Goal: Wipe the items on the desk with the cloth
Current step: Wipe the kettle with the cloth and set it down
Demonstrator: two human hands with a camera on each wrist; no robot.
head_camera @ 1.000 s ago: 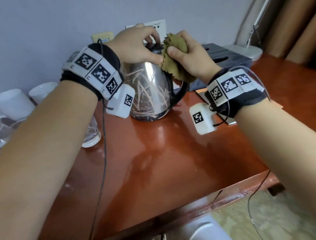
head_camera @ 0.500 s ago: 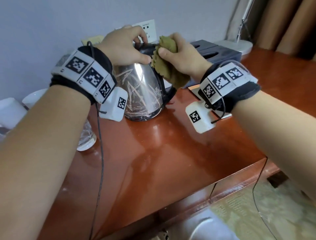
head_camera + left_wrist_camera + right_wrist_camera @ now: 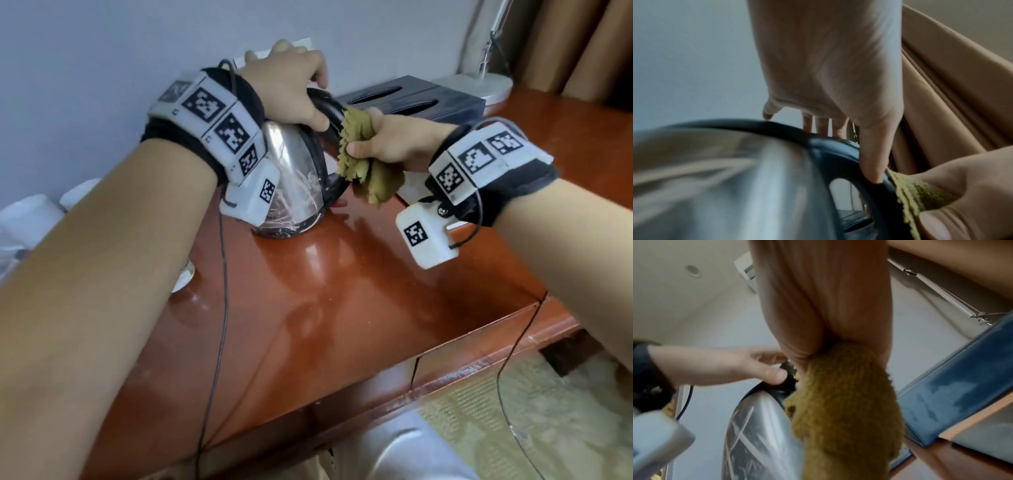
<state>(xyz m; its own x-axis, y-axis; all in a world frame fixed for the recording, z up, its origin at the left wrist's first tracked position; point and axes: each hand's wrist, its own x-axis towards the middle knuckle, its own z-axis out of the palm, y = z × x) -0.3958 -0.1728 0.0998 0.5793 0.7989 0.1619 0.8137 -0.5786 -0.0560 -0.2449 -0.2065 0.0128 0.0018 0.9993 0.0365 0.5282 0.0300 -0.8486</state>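
The cloth [image 3: 364,156], an olive-green rag with a ragged edge, is bunched in the right hand [image 3: 397,142], whose thumb and curled fingers pinch it tight. Its upper folds press against the black handle [image 3: 330,118] of the kettle [image 3: 294,178], and the loose end hangs down below the hand, beside the kettle's lower curve. In the right wrist view the cloth [image 3: 840,410] drapes from the closed fingers and lies against the shiny steel body [image 3: 756,434].

The kettle stands on the desk [image 3: 342,308], a glossy reddish-brown top, directly between the two hands. The left hand [image 3: 287,92] grips its top from above: the fingers curl over the black rim and the thumb presses on the upper part of the handle, just beside the cloth. The left wrist view shows the thumb [image 3: 871,155] flat on the handle with the cloth [image 3: 916,194] touching it from the right.

Behind the right hand lies a dark box [image 3: 421,99] with two slots in its lid, and further back a white lamp base [image 3: 479,85]. To the left of the left forearm stand white cups [image 3: 34,216], partly hidden. Brown curtains [image 3: 582,44] hang beyond the far end of the desk.
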